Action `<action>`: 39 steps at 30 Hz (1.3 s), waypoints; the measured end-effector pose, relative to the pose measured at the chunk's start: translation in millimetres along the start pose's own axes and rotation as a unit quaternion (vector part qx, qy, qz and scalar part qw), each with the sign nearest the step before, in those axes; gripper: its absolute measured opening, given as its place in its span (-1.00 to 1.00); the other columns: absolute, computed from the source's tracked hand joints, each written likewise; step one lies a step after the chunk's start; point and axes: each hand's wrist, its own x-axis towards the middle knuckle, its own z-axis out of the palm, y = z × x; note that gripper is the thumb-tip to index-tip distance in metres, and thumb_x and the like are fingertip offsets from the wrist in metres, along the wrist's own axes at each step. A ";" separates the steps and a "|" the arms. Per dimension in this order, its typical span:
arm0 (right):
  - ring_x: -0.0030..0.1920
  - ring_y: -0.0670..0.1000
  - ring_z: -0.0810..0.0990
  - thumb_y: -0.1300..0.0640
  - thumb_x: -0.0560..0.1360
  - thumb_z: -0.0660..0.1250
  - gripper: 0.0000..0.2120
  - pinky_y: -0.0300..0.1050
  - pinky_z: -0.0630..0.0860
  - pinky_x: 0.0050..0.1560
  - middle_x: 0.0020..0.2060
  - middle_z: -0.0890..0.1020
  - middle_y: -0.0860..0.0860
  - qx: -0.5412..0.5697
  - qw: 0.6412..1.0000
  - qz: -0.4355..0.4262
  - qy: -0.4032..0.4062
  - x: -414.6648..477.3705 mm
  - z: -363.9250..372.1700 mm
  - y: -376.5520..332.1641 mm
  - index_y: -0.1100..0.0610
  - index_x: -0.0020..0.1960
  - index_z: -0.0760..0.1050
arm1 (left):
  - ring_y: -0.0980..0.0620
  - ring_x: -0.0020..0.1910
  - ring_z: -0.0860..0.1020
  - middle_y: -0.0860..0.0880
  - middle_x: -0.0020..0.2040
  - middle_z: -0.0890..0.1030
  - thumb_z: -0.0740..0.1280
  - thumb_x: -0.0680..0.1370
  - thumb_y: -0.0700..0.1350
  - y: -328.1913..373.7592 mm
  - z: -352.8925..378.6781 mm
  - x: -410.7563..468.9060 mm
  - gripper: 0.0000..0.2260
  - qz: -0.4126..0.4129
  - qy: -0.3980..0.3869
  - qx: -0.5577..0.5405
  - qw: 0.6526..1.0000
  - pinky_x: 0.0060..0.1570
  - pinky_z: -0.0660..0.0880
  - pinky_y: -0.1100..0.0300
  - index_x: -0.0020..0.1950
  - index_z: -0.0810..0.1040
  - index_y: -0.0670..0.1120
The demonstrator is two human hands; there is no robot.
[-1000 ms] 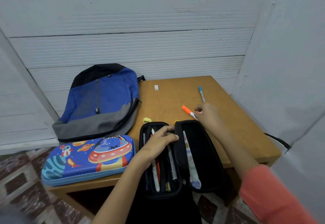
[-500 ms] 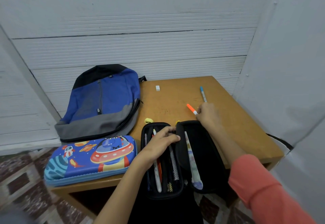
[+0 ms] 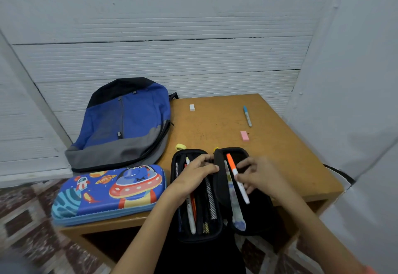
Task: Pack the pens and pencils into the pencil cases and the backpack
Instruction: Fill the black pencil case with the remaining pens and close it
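The black pencil case [image 3: 200,239] lies open at the near edge of the table [image 3: 217,123]. The left hand [image 3: 193,177] curls its fingers round the flap in the middle of it. The right hand [image 3: 258,174] pinches an orange pen [image 3: 232,165] over the right half of the case. More pens sit in the left half. A blue pen [image 3: 247,116] lies far right on the table, with a pink eraser [image 3: 244,135] near it. The backpack [image 3: 125,123] lies far left. The space pencil case [image 3: 107,194] is shut, just near of it.
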 end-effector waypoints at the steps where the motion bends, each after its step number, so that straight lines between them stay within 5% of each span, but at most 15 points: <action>1: -0.38 0.15 0.67 0.29 0.43 0.46 -0.79 0.19 0.63 -0.14 -0.39 0.66 0.14 0.002 1.000 -0.004 -0.010 -6.3 4.0 4.0 0.13 0.01 0.53 | 0.06 0.11 0.58 -0.12 0.17 0.60 0.29 0.58 -0.13 0.1 -0.1 -0.3 -0.77 0.000 0.000 -0.001 1.000 0.09 0.46 0.27 0.23 0.51 0.00; 13: -0.34 0.18 0.68 0.29 0.43 0.47 -0.79 0.16 0.64 -0.17 -0.40 0.67 0.12 0.028 0.999 -0.019 -0.023 -21.8 19.5 18.2 0.13 0.02 0.55 | 0.05 0.07 0.60 -0.13 0.16 0.60 0.28 0.59 -0.14 1.1 0.9 -2.7 -0.77 -0.001 -0.001 -0.021 1.000 -0.09 0.49 0.37 0.24 0.51 0.00; 25: -0.35 0.17 0.67 0.27 0.45 0.45 -0.80 0.17 0.64 -0.16 -0.43 0.66 0.09 0.029 0.999 -0.018 -0.023 -17.1 23.0 22.9 0.14 0.05 0.55 | 0.00 0.11 0.59 -0.15 0.18 0.58 0.28 0.58 -0.14 0.3 0.5 -2.1 -0.76 0.003 -0.001 -0.019 1.000 0.05 0.50 0.27 0.25 0.51 -0.02; 33: -0.38 0.15 0.65 0.27 0.49 0.38 -0.71 -0.08 0.60 -0.35 -0.45 0.64 0.06 0.004 0.999 -0.022 -0.030 -16.0 25.7 24.9 0.18 0.22 0.53 | 0.04 0.11 0.59 -0.12 0.16 0.60 0.29 0.58 -0.14 -0.9 0.7 -0.6 -0.79 0.006 0.003 -0.018 1.000 0.08 0.49 0.27 0.20 0.52 0.02; 39: -0.42 0.10 0.63 0.31 0.48 0.37 -0.49 -0.11 0.58 -0.38 -0.44 0.63 0.06 0.026 0.999 -0.036 -0.029 -17.9 25.2 23.1 0.02 0.36 0.38 | 0.06 0.09 0.60 -0.11 0.15 0.61 0.28 0.58 -0.15 -1.2 0.5 -0.1 -0.79 0.007 0.000 -0.019 1.000 0.00 0.48 0.33 0.21 0.51 0.02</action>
